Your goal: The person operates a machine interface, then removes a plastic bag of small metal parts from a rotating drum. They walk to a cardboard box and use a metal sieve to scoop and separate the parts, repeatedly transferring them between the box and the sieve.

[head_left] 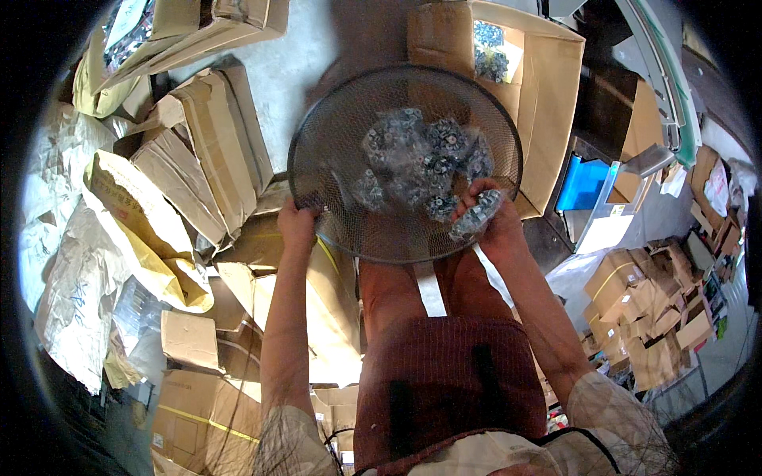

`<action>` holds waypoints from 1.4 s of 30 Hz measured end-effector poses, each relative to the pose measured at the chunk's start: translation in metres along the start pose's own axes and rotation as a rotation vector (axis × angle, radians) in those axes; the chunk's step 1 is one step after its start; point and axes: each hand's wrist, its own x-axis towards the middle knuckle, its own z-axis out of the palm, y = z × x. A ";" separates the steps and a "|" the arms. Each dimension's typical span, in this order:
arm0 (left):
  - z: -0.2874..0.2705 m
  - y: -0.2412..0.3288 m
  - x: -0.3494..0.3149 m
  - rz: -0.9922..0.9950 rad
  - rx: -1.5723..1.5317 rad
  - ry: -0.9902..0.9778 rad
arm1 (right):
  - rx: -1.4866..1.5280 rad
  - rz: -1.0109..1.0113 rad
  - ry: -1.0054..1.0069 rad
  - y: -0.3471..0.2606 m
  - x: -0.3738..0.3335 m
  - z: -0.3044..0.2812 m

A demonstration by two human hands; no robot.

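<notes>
A round, dark wire-mesh basket (335, 119) is in front of me, above my lap. My left hand (298, 225) is closed on its left rim. Several clear plastic bags of small dark metal parts (409, 147) lie in a heap in the basket. At the near right rim, my right hand (498, 226) has its fingers closed around one clear bag of small silvery parts (478, 214). Whether that hand also grips the rim, I cannot tell.
Beyond the basket stands an open cardboard box (548, 87) with bagged parts inside. Cardboard boxes (218, 143) and a yellow-lined sack (139, 222) are at the left. A blue bin (583, 184) and stacked cartons (635, 305) are at the right.
</notes>
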 end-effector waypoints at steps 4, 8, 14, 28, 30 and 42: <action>0.002 0.007 -0.004 0.034 0.022 -0.015 | -0.009 0.027 0.016 -0.002 -0.002 0.006; 0.004 0.016 -0.004 0.074 0.256 0.005 | -0.126 -0.031 0.027 -0.001 -0.001 -0.007; -0.003 0.005 0.001 0.045 0.080 -0.047 | -0.223 0.237 -0.121 -0.015 -0.013 0.016; 0.002 0.011 -0.004 0.067 0.096 -0.034 | -0.358 0.140 -0.095 -0.012 -0.029 0.034; 0.004 0.010 -0.004 0.077 0.058 -0.038 | -0.392 0.147 -0.072 -0.015 -0.027 0.034; -0.005 -0.002 0.005 0.083 0.212 0.026 | -1.533 -0.399 -0.292 -0.023 -0.022 0.005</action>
